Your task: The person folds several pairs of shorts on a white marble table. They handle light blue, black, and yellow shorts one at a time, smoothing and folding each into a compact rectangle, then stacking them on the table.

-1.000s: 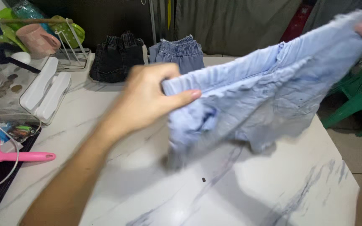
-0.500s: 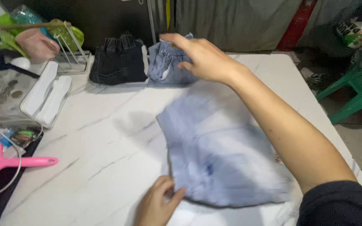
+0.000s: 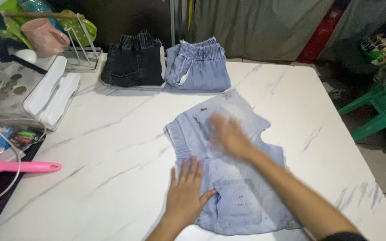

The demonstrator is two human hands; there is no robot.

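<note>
A pair of light blue denim shorts [image 3: 242,196] lies spread flat on the white marble table [image 3: 112,160], waistband to the left, a back pocket facing up. My left hand [image 3: 186,192] rests flat on the shorts' left edge, fingers spread. My right hand [image 3: 226,134] lies open on the upper middle of the shorts and is blurred by motion. Neither hand grips anything.
Folded black denim shorts [image 3: 132,60] and folded blue denim shorts [image 3: 197,64] sit side by side at the table's far edge. A pink lint roller [image 3: 18,167], a white device [image 3: 50,96] and a dish rack with cups [image 3: 45,35] stand at the left. Green plastic chairs [image 3: 380,111] are on the right.
The light blue shorts, first held up in both hands, were laid on the table. My right hand came back from the folded pile onto the shorts; my left hand moved from pinching the edge to pressing flat.
</note>
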